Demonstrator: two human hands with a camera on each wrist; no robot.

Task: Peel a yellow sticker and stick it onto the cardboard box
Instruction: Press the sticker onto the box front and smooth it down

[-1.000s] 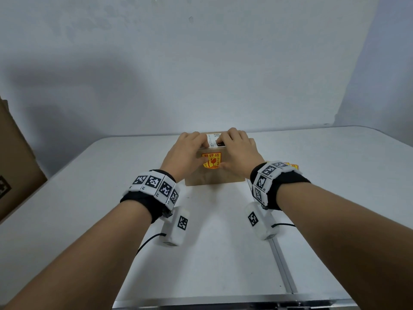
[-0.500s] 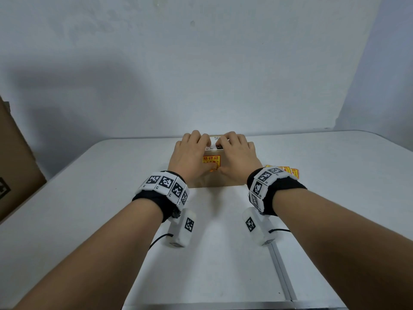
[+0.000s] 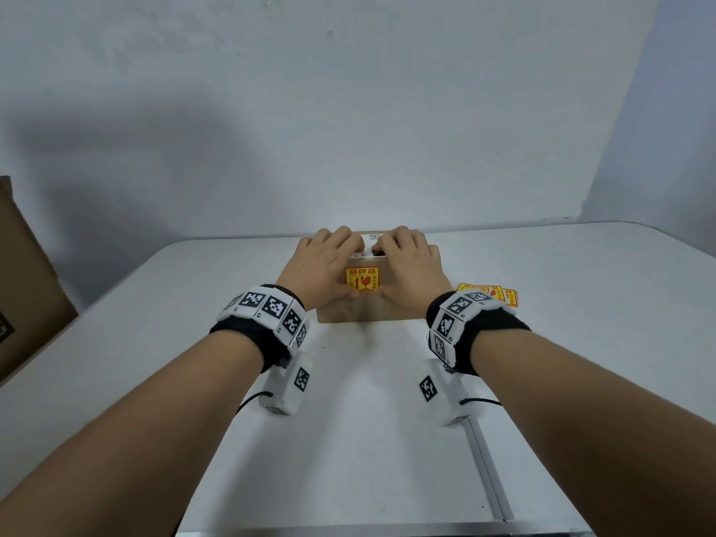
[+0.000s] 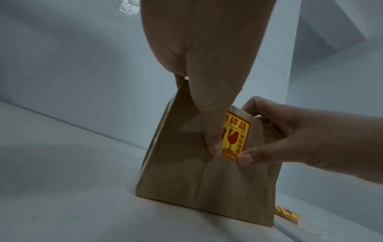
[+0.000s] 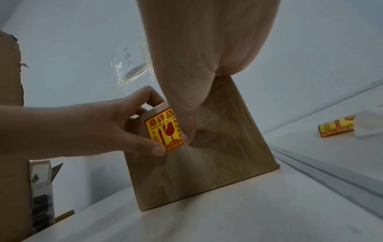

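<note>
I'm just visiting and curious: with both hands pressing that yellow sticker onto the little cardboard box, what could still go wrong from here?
1. The yellow sticker sits right at the top edge of the cardboard box's front face; only the thumbs press its lower corners, so the top might stay loose or wrinkle.
2. The left hand and right hand both bear on this small box, which could slide on the smooth white table.

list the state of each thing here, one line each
cardboard box: upright on the table, closed, gripped by both hands
yellow sticker: flat on the box's near face, thumbs at its lower corners
left hand: fingers over the box top
right hand: fingers over the box top
spare stickers: lying on the table
</note>
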